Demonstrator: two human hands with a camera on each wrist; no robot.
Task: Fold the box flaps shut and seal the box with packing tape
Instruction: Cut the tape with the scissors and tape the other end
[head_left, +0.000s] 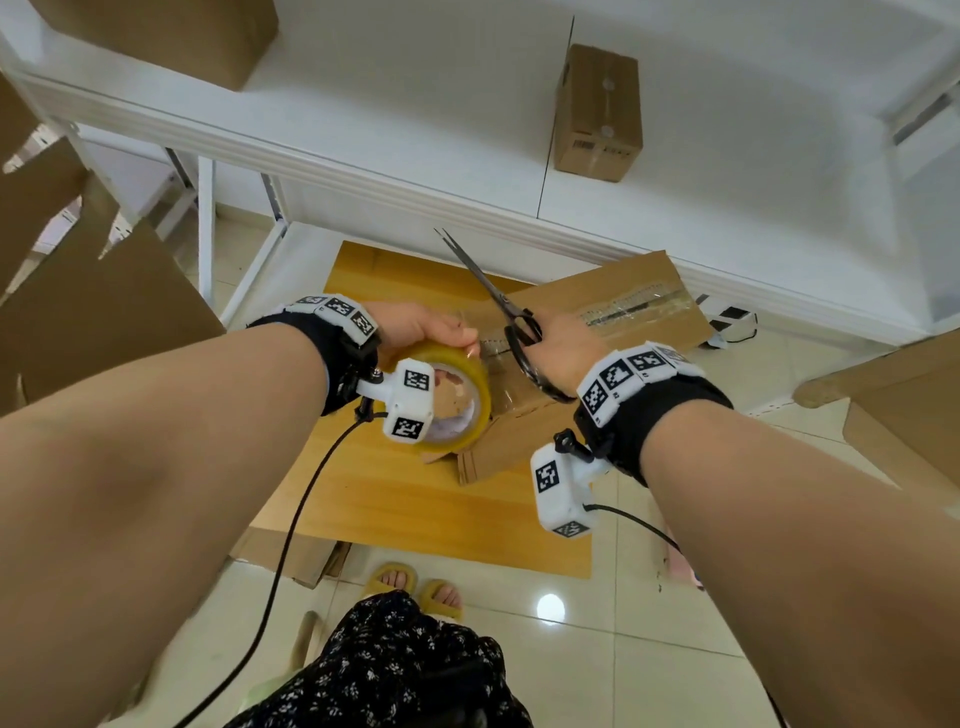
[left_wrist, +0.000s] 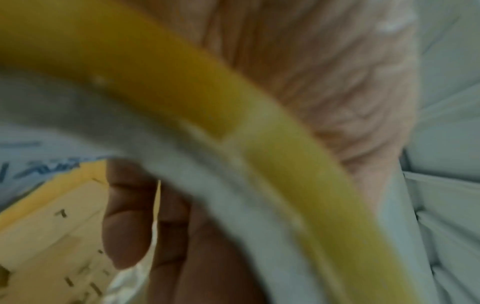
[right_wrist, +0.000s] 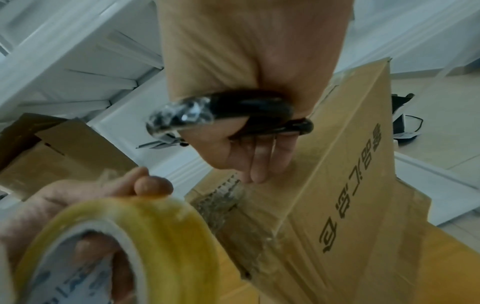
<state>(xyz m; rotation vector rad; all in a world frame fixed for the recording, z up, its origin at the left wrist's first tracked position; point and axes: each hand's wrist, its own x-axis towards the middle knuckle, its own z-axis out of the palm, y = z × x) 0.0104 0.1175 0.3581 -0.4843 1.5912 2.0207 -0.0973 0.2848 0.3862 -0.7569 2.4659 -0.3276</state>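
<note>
Left hand (head_left: 421, 332) grips tape roll (head_left: 462, 400); right hand (head_left: 563, 348) grasps scissors (head_left: 498, 301) (blades parted), fingertips on taped box (head_left: 623, 312).

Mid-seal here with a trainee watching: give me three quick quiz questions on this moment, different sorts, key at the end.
1. True or false: the left hand grips the tape roll.
2. Which tool does the right hand hold: A) knife, B) scissors, C) marker?
3. Fill in: a tape strip already runs along the top of the ___ on the wooden board.

Key: 1 true; 2 B; 3 box.
</note>
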